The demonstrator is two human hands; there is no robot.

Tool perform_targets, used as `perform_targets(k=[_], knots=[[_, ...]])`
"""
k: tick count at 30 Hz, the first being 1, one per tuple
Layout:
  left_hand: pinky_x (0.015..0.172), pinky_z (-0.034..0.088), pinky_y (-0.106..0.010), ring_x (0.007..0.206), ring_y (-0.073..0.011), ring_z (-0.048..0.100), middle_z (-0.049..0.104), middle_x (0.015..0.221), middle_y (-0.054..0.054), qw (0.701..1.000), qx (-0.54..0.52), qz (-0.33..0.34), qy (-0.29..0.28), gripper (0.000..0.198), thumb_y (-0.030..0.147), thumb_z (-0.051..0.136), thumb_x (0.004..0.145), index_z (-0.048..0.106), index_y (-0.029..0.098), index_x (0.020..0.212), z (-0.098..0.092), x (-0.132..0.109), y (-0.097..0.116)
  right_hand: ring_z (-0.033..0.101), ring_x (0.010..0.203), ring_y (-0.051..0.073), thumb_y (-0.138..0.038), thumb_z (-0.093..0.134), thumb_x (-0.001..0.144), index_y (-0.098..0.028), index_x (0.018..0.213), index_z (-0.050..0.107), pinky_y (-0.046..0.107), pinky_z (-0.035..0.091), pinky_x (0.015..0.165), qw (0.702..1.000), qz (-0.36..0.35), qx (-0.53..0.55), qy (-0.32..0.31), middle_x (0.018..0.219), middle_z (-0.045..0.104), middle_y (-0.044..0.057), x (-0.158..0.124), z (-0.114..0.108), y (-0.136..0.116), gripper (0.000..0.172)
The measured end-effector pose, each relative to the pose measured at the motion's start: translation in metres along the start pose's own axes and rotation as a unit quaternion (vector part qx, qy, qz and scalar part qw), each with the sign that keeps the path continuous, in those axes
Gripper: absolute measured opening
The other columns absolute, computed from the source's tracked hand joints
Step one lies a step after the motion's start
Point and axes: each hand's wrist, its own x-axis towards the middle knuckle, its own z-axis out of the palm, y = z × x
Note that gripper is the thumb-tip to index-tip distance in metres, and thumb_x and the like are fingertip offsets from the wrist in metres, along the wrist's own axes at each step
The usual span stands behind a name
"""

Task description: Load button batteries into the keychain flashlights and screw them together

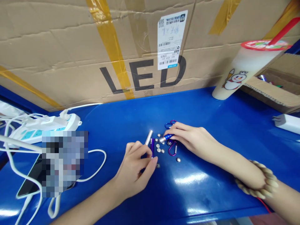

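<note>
My right hand (187, 136) pinches a small blue flashlight part (167, 137) with a silver end, held just over the blue table. My left hand (137, 165) has its thumb and index finger at the lower end of a slim purple tube (152, 147), closed around it. A silver tube (149, 137) lies beside that, its lower end hidden behind my left fingers. Between my hands are several button cells (158, 150), and one button cell (178, 159) lies apart to the right. A purple carabiner (172, 149) and a blue carabiner (168, 125) rest near my right fingers.
A large cardboard box (70, 62) marked LED walls off the back. At right stand a drink cup (232, 72) with a red straw, an open carton (274, 93) and a white plug adapter (287, 125). Cables, a power strip (72, 122) and a phone (30, 184) occupy the left.
</note>
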Motion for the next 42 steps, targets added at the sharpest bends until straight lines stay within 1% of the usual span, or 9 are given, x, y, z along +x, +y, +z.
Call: perform_targets(k=[4, 8, 18, 23, 29, 33, 37, 40, 42], knots=[[0.078, 0.029, -0.034, 0.08, -0.0144, 0.049, 0.054, 0.092, -0.005, 0.999, 0.021, 0.022, -0.023, 0.034, 0.017, 0.043, 0.089, 0.062, 0.016, 0.061, 0.004, -0.002, 0.0, 0.059, 0.091, 0.014, -0.018, 0.039, 0.092, -0.026, 0.111, 0.057, 0.021, 0.046, 0.059, 0.999, -0.015, -0.036, -0.005, 0.105, 0.058, 0.003, -0.002, 0.001, 0.0, 0.027], [0.078, 0.03, -0.033, 0.083, -0.0147, 0.048, 0.053, 0.095, -0.005, 1.0, 0.007, 0.022, 0.007, 0.031, 0.019, 0.043, 0.09, 0.068, 0.018, 0.072, 0.006, -0.002, -0.003, 0.059, 0.093, 0.012, -0.023, 0.04, 0.093, -0.026, 0.113, 0.056, 0.02, 0.046, 0.061, 0.999, -0.014, -0.029, 0.025, 0.106, 0.059, 0.001, -0.001, -0.002, -0.001, 0.026], [0.076, 0.033, -0.032, 0.087, -0.0161, 0.047, 0.051, 0.1, -0.006, 0.999, 0.026, -0.01, -0.019, 0.023, 0.019, 0.042, 0.09, 0.062, 0.02, 0.101, 0.007, 0.0, -0.005, 0.053, 0.056, 0.007, -0.034, 0.052, 0.086, -0.025, 0.095, 0.063, 0.021, 0.038, 0.051, 0.973, 0.146, -0.027, 0.177, 0.083, 0.062, -0.003, 0.001, -0.019, -0.003, 0.016], [0.079, 0.033, -0.033, 0.09, -0.0161, 0.048, 0.05, 0.099, -0.006, 0.999, 0.024, -0.019, -0.022, 0.02, 0.017, 0.042, 0.09, 0.059, 0.019, 0.1, 0.008, -0.001, -0.005, 0.057, 0.057, 0.01, -0.03, 0.053, 0.083, -0.024, 0.094, 0.061, 0.021, 0.035, 0.046, 0.97, 0.21, -0.033, 0.116, 0.079, 0.066, -0.003, 0.002, -0.015, 0.005, 0.015], [0.081, 0.033, -0.033, 0.093, -0.0163, 0.049, 0.05, 0.1, -0.005, 0.999, 0.023, -0.023, -0.026, 0.019, 0.017, 0.041, 0.09, 0.057, 0.019, 0.099, 0.008, -0.001, -0.003, 0.061, 0.067, 0.014, -0.027, 0.056, 0.08, -0.023, 0.083, 0.063, 0.022, 0.036, 0.046, 0.975, 0.201, -0.053, 0.074, 0.081, 0.065, -0.001, 0.001, -0.012, 0.007, 0.009], [0.079, 0.033, -0.033, 0.093, -0.0161, 0.049, 0.051, 0.1, -0.005, 0.999, 0.029, -0.02, -0.013, 0.019, 0.016, 0.04, 0.089, 0.056, 0.02, 0.099, 0.008, -0.001, -0.003, 0.059, 0.072, 0.013, -0.028, 0.055, 0.082, -0.023, 0.091, 0.063, 0.022, 0.044, 0.052, 0.966, 0.164, -0.019, 0.198, 0.087, 0.063, 0.0, 0.003, -0.015, 0.003, 0.012], [0.088, 0.033, -0.035, 0.105, -0.0181, 0.047, 0.052, 0.11, -0.006, 0.999, 0.044, -0.022, 0.022, 0.02, 0.016, 0.042, 0.088, 0.054, 0.022, 0.104, 0.007, -0.001, -0.003, 0.058, 0.075, 0.013, -0.025, 0.056, 0.082, -0.021, 0.108, 0.055, 0.026, 0.05, 0.065, 0.908, 0.134, 0.029, 0.395, 0.091, 0.06, 0.003, 0.005, -0.022, 0.0, 0.026], [0.093, 0.033, -0.037, 0.115, -0.0199, 0.043, 0.05, 0.12, -0.006, 0.998, 0.057, -0.032, 0.024, 0.023, 0.017, 0.043, 0.088, 0.052, 0.023, 0.108, 0.007, -0.001, -0.004, 0.057, 0.074, 0.013, -0.022, 0.055, 0.083, -0.02, 0.104, 0.056, 0.024, 0.049, 0.061, 0.889, 0.135, 0.06, 0.434, 0.087, 0.058, 0.003, 0.006, -0.026, 0.003, 0.022], [0.097, 0.033, -0.039, 0.122, -0.0214, 0.039, 0.047, 0.128, -0.006, 0.997, 0.062, -0.046, 0.011, 0.028, 0.019, 0.044, 0.087, 0.05, 0.024, 0.114, 0.009, 0.0, -0.006, 0.056, 0.072, 0.013, -0.021, 0.054, 0.083, -0.02, 0.095, 0.058, 0.024, 0.049, 0.059, 0.902, 0.122, 0.066, 0.408, 0.083, 0.058, 0.003, 0.007, -0.024, 0.005, 0.013]])
